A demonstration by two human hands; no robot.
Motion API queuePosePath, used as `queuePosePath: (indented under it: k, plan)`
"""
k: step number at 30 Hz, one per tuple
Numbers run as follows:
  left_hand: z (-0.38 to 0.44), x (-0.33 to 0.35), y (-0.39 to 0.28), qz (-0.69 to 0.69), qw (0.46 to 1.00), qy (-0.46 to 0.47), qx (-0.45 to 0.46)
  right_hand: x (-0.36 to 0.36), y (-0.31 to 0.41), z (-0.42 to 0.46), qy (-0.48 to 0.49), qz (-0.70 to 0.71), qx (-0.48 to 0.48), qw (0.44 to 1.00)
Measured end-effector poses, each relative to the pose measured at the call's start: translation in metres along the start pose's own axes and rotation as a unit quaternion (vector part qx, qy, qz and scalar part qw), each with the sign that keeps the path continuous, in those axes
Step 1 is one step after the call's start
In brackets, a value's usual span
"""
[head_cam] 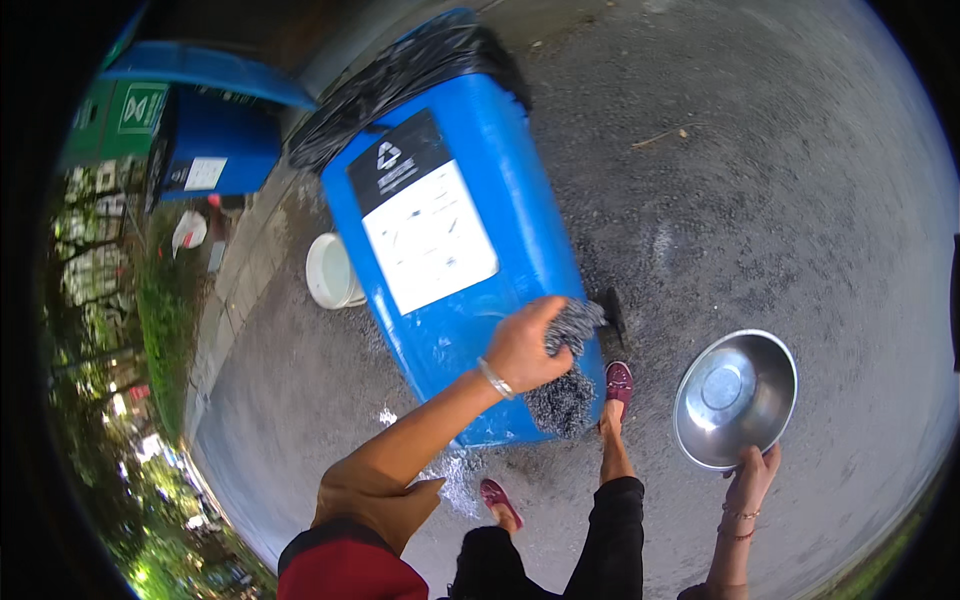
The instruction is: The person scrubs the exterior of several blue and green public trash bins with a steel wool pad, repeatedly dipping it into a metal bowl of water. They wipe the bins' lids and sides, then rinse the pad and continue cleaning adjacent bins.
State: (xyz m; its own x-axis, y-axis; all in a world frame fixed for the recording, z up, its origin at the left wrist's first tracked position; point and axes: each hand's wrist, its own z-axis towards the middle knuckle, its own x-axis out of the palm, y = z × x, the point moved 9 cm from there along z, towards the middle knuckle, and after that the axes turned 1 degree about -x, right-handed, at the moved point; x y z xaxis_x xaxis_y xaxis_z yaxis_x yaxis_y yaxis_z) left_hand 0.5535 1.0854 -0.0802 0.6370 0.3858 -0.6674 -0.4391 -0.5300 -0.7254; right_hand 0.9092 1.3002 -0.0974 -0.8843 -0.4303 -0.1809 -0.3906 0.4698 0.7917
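My left hand (526, 343), with a bracelet at its wrist, grips a dark grey speckled cloth (562, 401). The cloth bunches in the fingers and hangs against the lower front of a large blue plastic wheeled bin (517, 195). On the bin's front are a black recycling label and a white printed sheet (431, 236); a black bin liner (420, 75) folds over its top. At the lower right, my right hand (752, 476) holds a steel bowl (735, 397) by its rim, away from the bin, its inside facing the camera.
A white bucket (330, 271) stands left of the bin. Farther left are another blue bin (225, 142) with its lid raised, a green bin (112, 120) and a white bag (190, 229) by the kerb. Wet patches mark the asphalt near my feet.
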Motion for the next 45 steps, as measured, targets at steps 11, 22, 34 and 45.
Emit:
queuePosePath:
  k: [11,22,34,45]
  plan:
    - [-0.385,-0.211,0.259,-0.271,0.851,-0.312,-0.325,0.261,0.007,-0.182,0.207,-0.030,-0.069,0.975]
    - [-0.992,-0.233,0.561,-0.379,0.600,-0.460,-0.533,0.586,-0.150,-0.419,0.367,-0.135,-0.020,0.920]
    - [-1.191,-0.151,0.468,-0.038,0.593,0.136,-0.793,0.984,-0.220,-0.359,0.177,-0.580,-0.398,0.689]
    - [-1.008,-0.132,0.398,0.487,0.745,0.418,0.182,1.111,-0.300,-0.312,0.159,-0.669,-0.497,0.529]
